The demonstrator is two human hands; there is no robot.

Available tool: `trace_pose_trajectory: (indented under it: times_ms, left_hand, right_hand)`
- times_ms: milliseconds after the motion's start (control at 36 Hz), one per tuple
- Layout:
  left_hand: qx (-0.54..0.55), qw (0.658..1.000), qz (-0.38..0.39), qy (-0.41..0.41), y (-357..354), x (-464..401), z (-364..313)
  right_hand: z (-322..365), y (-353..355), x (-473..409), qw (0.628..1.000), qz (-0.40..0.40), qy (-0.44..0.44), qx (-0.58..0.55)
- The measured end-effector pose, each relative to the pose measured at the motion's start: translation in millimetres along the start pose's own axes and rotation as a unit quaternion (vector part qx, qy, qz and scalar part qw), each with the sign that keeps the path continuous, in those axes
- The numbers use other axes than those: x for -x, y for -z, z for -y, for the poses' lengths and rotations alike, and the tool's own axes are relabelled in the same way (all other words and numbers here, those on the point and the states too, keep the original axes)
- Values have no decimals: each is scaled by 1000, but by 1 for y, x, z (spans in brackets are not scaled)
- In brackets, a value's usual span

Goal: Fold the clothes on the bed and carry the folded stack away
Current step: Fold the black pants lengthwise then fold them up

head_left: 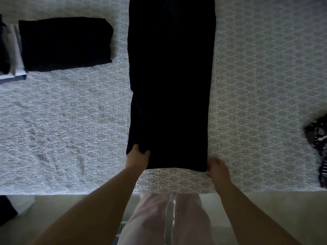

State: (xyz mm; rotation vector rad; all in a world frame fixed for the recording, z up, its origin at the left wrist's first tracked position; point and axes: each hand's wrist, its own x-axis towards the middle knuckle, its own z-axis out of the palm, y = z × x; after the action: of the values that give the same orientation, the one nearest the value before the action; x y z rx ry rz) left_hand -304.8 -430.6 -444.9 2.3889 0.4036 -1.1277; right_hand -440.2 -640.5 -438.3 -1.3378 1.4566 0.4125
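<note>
Head view, both hands' grip pinching long black garment (pixel 170 85), perhaps trousers, left hand (pixel 137 159), right hand (pixel 218 169), patterned quilt (pixel 256 85).

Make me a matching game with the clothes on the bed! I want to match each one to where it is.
Things:
1. long dark garment
2. folded black garment
3. patterned black-and-white garment
4. grey and white folded clothes

Places:
A. right edge of the bed
B. far left edge of the view
C. middle, held by both hands
D. upper left, lying flat

Pairs: 1-C, 2-D, 3-A, 4-B
</note>
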Motion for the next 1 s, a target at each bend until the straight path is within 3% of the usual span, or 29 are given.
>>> trace_pose_trajectory:
  times_ms: [167, 250, 278, 361, 417, 472, 528, 583, 611, 639, 694, 778, 806, 889, 1000]
  left_hand:
    - [-51, 997, 57, 29, 25, 9, -20]
    - [-85, 993, 78, 12, 57, 16, -59]
    - [-62, 994, 94, 6, 73, 22, -79]
    - [185, 976, 108, 34, 131, 36, -145]
    - [202, 977, 54, -29, 174, 42, -189]
    - [175, 967, -67, -170, 216, 52, -226]
    - [230, 900, -222, -296, 252, 60, -247]
    - [289, 813, -327, -385, 270, 73, -251]
    - [292, 793, -354, -401, 271, 75, -245]
    - [289, 793, -355, -401, 264, 70, -235]
    - [263, 850, -304, -341, 235, 47, -204]
    - [194, 953, -169, -161, 176, -4, -133]
    - [161, 975, -105, -109, 156, -18, -106]
    - [69, 997, 24, -25, 108, -40, -41]
    - [73, 997, 19, 28, 70, -44, -2]
  right_hand:
    - [37, 7, 17, 988, 123, -7, 95]
    - [83, 16, 28, 980, 179, -39, 81]
    - [106, 20, 32, 978, 194, -47, 64]
    - [195, 26, 53, 977, 212, 4, 1]
    - [267, 27, 75, 976, 193, 92, -44]
    - [336, 28, 101, 970, 130, 183, -95]
    - [385, 30, 126, 944, 49, 297, -138]
    - [405, 30, 147, 890, -46, 428, -150]
    - [402, 28, 151, 865, -92, 465, -161]
    - [391, 23, 148, 850, -124, 482, -170]
    - [348, 6, 119, 864, -135, 457, -163]
    - [254, -24, 60, 960, -5, 280, -24]
    - [222, -30, 44, 973, 41, 224, 47]
    - [147, -38, 14, 975, 113, 95, 163]
    - [98, -43, -2, 971, 95, 66, 210]
